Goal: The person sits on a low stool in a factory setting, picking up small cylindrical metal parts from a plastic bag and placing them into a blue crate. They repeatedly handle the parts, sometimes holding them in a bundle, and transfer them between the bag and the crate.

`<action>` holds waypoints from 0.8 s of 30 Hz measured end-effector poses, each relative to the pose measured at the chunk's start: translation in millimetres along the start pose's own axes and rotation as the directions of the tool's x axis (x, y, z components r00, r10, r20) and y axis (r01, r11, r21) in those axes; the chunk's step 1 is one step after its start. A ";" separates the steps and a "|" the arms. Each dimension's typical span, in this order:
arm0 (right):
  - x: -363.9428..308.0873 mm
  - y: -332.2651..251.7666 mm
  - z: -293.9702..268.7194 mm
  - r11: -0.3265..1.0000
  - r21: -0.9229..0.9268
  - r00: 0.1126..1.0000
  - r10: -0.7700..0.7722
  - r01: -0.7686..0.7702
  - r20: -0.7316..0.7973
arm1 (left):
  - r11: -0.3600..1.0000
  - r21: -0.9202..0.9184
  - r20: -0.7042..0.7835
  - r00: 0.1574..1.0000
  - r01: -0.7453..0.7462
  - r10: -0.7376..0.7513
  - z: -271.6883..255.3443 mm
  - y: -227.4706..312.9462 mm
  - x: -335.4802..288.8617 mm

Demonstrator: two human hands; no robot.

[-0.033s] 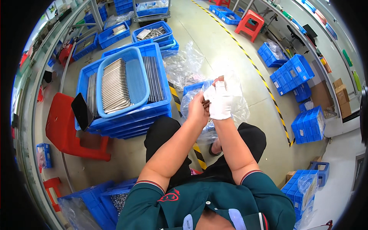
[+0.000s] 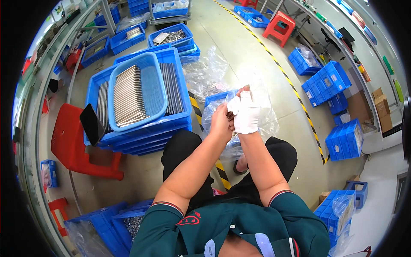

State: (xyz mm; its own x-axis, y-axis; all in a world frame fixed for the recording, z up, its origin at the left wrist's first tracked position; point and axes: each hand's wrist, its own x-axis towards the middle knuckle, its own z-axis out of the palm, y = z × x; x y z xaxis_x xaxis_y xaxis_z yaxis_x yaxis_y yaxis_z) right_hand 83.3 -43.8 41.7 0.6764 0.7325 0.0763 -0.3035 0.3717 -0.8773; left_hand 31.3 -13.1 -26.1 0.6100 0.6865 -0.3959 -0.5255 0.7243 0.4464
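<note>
My left hand (image 2: pixel 219 123) is bare, its fingers curled against the palm side of my right hand. My right hand (image 2: pixel 246 118) wears a white glove that leaves the fingertips uncovered; its thumb side bends toward the left hand. Both are pressed together in front of me, above a blue crate (image 2: pixel 214 98) lined with clear plastic film (image 2: pixel 269 122). Slim metallic pieces seem to show between the palms, too small and covered to name. The hands hide most of the crate's contents.
At left, stacked blue crates (image 2: pixel 141 143) carry a light-blue basket (image 2: pixel 150 70) of metal rods (image 2: pixel 128 98). A phone (image 2: pixel 91 124) leans at their corner, beside a red stool (image 2: pixel 70 137). More blue crates (image 2: pixel 327 83) stand at right, past a yellow-black floor line (image 2: pixel 280 66).
The fingers of both hands have shifted slightly against each other. Arms and surroundings stay where they were.
</note>
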 end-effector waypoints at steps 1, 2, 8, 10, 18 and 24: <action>-1.6 -0.3 -1.7 0.999 -0.052 1.000 -0.004 0.002 -0.031 | 0.997 0.077 0.020 1.000 0.004 -0.006 -1.0 5.1 -5.6; -3.4 -0.4 -4.5 0.995 -0.094 0.999 0.034 -0.037 -0.043 | 0.988 0.153 0.039 0.999 0.006 -0.012 -1.4 7.3 -8.4; -9.6 7.6 -38.1 0.891 -0.371 0.961 0.276 -0.261 -0.011 | 0.252 0.840 0.224 0.730 -0.481 0.646 2.2 24.8 5.1; -8.4 -4.8 -57.0 0.796 -0.366 0.819 0.558 -0.481 0.137 | 0.015 0.900 0.342 0.728 -0.435 0.594 12.1 37.1 -8.2; 13.2 -11.6 -81.8 0.592 -0.435 0.376 0.789 -0.679 0.486 | 0.024 0.885 0.408 0.800 -0.464 0.439 11.8 44.1 -14.3; 5.0 7.3 -72.6 0.539 -0.241 0.348 0.763 -0.807 0.544 | -0.106 0.929 0.366 0.834 -0.356 0.413 14.3 44.3 -16.1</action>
State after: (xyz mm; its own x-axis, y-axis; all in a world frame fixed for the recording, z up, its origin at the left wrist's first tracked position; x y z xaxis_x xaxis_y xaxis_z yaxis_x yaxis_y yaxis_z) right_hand 133.2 -78.8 1.3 -0.3620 0.8488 -0.3853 -0.5479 -0.5282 -0.6487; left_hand 6.7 7.0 11.5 0.5089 0.8479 0.1483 0.3892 -0.3803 0.8390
